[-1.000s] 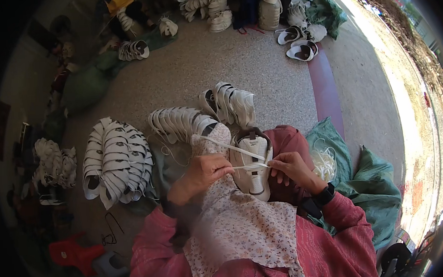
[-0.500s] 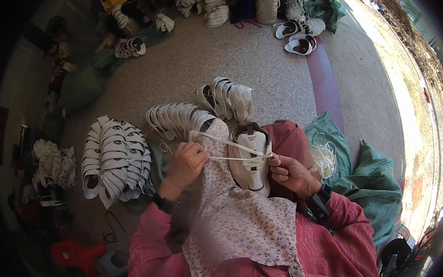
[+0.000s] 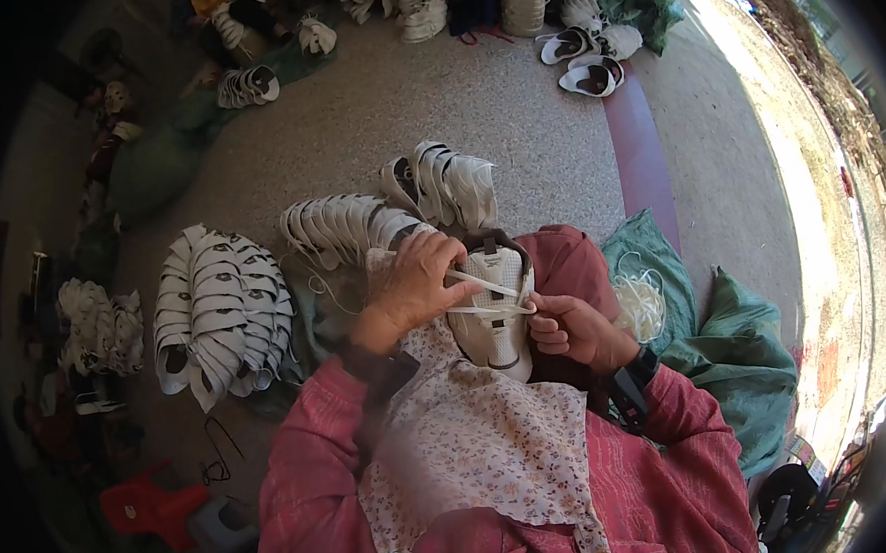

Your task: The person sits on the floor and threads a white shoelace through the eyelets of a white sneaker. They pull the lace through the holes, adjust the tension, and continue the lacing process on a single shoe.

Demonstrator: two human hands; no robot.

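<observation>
A white-and-beige shoe upper (image 3: 508, 354) with a dark collar lies on my lap, over the floral apron (image 3: 491, 432). White shoelace (image 3: 490, 283) crosses its tongue in a few strands. My left hand (image 3: 415, 283) is closed at the upper's left side, thumb and fingers pinching the lace close to the eyelets. On the other side my right hand (image 3: 578, 331) is closed too, its thumb and forefinger gripping the lace at the right eyelet edge. The exact fingertip hold of the left hand is partly hidden.
Nested rows of white shoe uppers (image 3: 226, 310) stand on the floor at left, with more uppers (image 3: 450, 186) ahead of my knees. A bundle of white laces (image 3: 640, 306) rests on green cloth (image 3: 736, 366) at right. A red plastic stool (image 3: 153, 507) is at lower left.
My left hand has moved right and up, from the stretched lace to close beside the upper. The lace loops between the hands are shorter. My right hand stays near the right eyelets.
</observation>
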